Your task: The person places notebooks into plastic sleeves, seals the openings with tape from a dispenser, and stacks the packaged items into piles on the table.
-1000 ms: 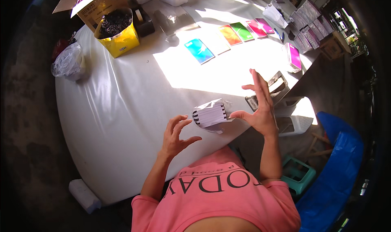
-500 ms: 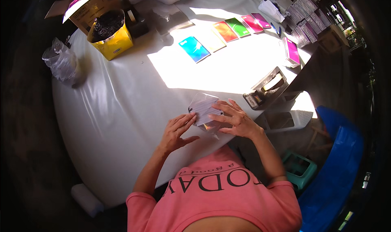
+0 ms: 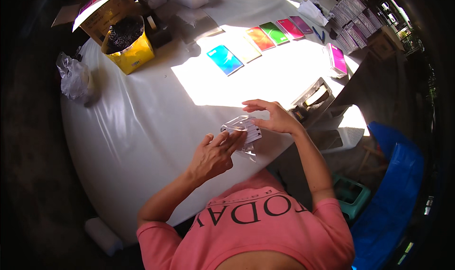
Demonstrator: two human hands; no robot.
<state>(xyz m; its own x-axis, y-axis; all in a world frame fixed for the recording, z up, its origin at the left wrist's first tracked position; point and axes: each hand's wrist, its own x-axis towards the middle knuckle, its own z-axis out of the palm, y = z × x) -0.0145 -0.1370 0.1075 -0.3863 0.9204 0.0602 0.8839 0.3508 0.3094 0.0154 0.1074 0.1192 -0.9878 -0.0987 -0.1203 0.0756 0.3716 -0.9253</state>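
On the table near its front edge lies a clear plastic bag [image 3: 233,123] with a white, dark-lined bundle [image 3: 254,133] in it; it looks like a small stack of notebooks, though I cannot tell for sure. My left hand [image 3: 214,152] lies with its fingers stretched over the bag's near left part, hiding some of it. My right hand [image 3: 275,117] is raised at the far right of the bag, fingers stretched out and apart, holding nothing. Its thumb is close to the bundle's upper right edge; whether it touches cannot be seen.
A tape dispenser [image 3: 313,97] stands right of my right hand. Farther off lie a blue notebook [image 3: 225,60], several other coloured notebooks and pliers [image 3: 319,34]. A magenta notebook stack [image 3: 337,61] sits at the right edge. At left are a yellow container [image 3: 130,56] and a plastic bag [image 3: 76,82].
My left hand has moved right and farther over the bag. My right hand has lifted off the bundle and shifted away from me. The bag's plastic is now folded more over the bundle.
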